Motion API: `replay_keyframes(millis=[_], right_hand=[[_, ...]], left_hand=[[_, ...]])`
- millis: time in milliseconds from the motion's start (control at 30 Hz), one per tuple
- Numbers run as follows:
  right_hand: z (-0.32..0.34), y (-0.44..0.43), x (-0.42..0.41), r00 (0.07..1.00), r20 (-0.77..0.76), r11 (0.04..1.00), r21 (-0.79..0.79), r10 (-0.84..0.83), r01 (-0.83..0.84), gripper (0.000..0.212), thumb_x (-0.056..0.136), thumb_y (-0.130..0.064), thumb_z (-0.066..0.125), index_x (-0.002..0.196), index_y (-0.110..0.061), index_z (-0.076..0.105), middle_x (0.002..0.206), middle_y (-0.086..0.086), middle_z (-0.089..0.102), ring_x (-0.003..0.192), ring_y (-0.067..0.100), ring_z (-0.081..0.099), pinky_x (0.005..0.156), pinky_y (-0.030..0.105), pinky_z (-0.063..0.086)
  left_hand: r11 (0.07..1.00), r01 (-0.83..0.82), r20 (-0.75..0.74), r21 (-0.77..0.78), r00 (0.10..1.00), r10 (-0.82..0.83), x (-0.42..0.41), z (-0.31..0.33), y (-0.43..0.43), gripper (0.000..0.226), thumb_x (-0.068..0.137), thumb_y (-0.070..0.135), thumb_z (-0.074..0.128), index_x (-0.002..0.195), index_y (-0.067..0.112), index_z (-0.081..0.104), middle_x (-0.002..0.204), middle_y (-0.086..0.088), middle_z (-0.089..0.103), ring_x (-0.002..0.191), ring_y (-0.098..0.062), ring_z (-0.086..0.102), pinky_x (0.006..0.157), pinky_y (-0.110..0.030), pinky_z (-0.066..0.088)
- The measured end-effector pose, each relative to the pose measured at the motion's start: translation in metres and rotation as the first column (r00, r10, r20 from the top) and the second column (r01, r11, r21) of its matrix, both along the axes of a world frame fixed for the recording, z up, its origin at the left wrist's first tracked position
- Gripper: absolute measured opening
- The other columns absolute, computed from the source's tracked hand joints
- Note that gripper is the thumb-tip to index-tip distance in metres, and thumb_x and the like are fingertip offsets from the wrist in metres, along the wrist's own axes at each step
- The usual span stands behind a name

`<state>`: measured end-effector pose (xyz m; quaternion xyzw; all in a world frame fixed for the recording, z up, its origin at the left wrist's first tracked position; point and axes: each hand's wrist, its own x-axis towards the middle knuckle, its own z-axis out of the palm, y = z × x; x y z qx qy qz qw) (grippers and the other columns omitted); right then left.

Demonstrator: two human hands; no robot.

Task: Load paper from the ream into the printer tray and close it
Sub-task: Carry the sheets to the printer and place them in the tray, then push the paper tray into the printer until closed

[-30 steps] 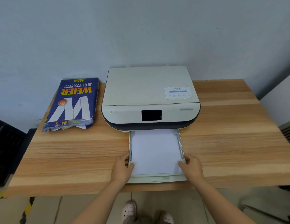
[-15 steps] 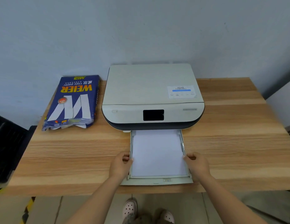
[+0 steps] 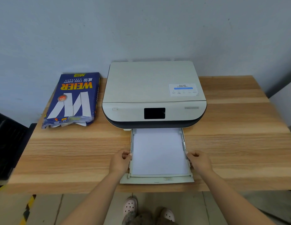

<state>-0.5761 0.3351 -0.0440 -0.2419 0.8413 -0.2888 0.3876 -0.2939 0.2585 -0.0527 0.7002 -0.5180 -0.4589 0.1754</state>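
Squarely at the middle of the light wooden worktop point(image 3: 230, 143) sits the pale grey flatbed printer point(image 3: 153, 93) with a dark lower band and a small black screen on its front panel. Out of the printer's front, toward the person, projects the pale plastic paper tray point(image 3: 157, 180), pulled open and holding a flat stack of white paper point(image 3: 159, 151) that fills it between the side guides. The left hand point(image 3: 119, 161) is curled against the tray's left wall, fingers point(image 3: 125, 154) bent and closed onto the edge at the paper's side. The right hand point(image 3: 200, 160) mirrors it on the tray's right wall, fingers folded in and gripping that rim. Both forearms reach in from the near edge of the worktop. To the printer's left, just apart from it, lies the blue wrapped ream of copy paper point(image 3: 73, 99) with yellow lettering and a large white W, its near end torn open with white sheets showing. Below the worktop's near edge, in front of the printer, pink perforated clogs point(image 3: 130, 206) stand on the floor.
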Motion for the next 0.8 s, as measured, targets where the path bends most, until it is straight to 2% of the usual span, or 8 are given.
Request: replay_keyframes(millis=[67,167,233,333,400,533,700,800], right_hand=[[0.0013,-0.0001,0.0004,1.000,0.006,1.000,0.004,0.004,-0.004,0.022,0.087,-0.020,0.062,0.071,-0.005,0.063,0.065,0.008,0.062,0.058,0.020,0.054,0.054,0.029,0.045],[0.0027,-0.0001,0.0005,1.000,0.028,1.000,-0.005,-0.004,0.004,0.022,0.087,-0.019,0.062,0.069,-0.007,0.061,0.064,0.007,0.060,0.058,0.019,0.052,0.050,0.028,0.045],[0.0029,-0.0007,-0.0001,0.999,0.033,1.000,0.002,-0.005,0.005,0.021,0.086,-0.018,0.063,0.069,-0.006,0.062,0.066,0.007,0.061,0.060,0.020,0.054,0.057,0.033,0.049],[0.0023,-0.0015,-0.0008,1.000,0.029,1.000,0.010,-0.010,0.010,0.020,0.085,-0.020,0.065,0.071,-0.006,0.065,0.070,0.008,0.064,0.066,0.022,0.057,0.069,0.038,0.052],[0.0020,-0.0021,-0.0004,1.000,0.024,1.000,0.011,-0.010,0.010,0.019,0.085,-0.019,0.065,0.069,-0.008,0.064,0.070,0.007,0.064,0.065,0.020,0.056,0.068,0.036,0.050],[0.0005,-0.0031,-0.0001,1.000,0.024,1.000,0.013,-0.010,0.010,0.020,0.085,-0.016,0.064,0.067,-0.009,0.063,0.066,0.004,0.061,0.060,0.018,0.053,0.059,0.030,0.046],[0.0005,-0.0008,0.0016,0.999,0.013,0.999,-0.019,0.029,-0.029,0.020,0.083,-0.027,0.068,0.078,-0.008,0.066,0.074,0.003,0.067,0.066,0.017,0.058,0.056,0.026,0.045],[-0.0012,0.0002,0.0012,0.999,0.001,0.999,-0.027,0.038,-0.038,0.018,0.084,-0.025,0.067,0.079,-0.008,0.068,0.075,0.005,0.068,0.066,0.017,0.058,0.058,0.028,0.047]], left_hand=[[1.000,0.012,0.015,-0.007,1.000,-0.012,-0.0004,0.0000,-0.0004,0.004,0.089,0.019,0.060,0.093,0.018,0.062,0.087,0.000,0.065,0.082,-0.020,0.062,0.076,-0.040,0.056],[0.999,0.045,0.066,-0.019,0.997,-0.043,-0.0015,0.0018,-0.0006,0.008,0.090,0.018,0.059,0.096,0.015,0.062,0.087,0.000,0.065,0.079,-0.018,0.060,0.064,-0.030,0.048],[0.998,0.055,0.082,-0.021,0.995,-0.054,-0.0016,0.0022,-0.0014,0.010,0.089,0.019,0.059,0.097,0.014,0.062,0.087,0.000,0.065,0.079,-0.018,0.061,0.063,-0.029,0.048],[0.998,0.060,0.084,-0.011,0.995,-0.059,-0.0008,0.0021,-0.0022,0.011,0.089,0.020,0.060,0.097,0.014,0.062,0.089,-0.001,0.067,0.081,-0.019,0.063,0.070,-0.034,0.054],[0.998,0.056,0.083,-0.015,0.995,-0.054,-0.0005,0.0011,-0.0022,0.012,0.089,0.020,0.061,0.098,0.013,0.063,0.089,-0.001,0.068,0.080,-0.017,0.062,0.066,-0.030,0.051],[0.998,0.059,0.098,-0.027,0.994,-0.056,-0.0027,0.0023,-0.0016,0.013,0.089,0.020,0.060,0.099,0.011,0.063,0.090,-0.002,0.067,0.079,-0.015,0.059,0.053,-0.019,0.037],[0.997,0.051,0.069,-0.058,0.996,-0.047,-0.0031,0.0034,0.0009,0.017,0.088,0.025,0.063,0.097,0.011,0.065,0.089,-0.001,0.067,0.079,-0.014,0.058,0.055,-0.017,0.039],[0.996,0.052,0.069,-0.078,0.996,-0.047,-0.0030,0.0041,0.0031,0.018,0.087,0.027,0.064,0.096,0.011,0.064,0.088,0.000,0.065,0.079,-0.014,0.058,0.058,-0.020,0.041]])
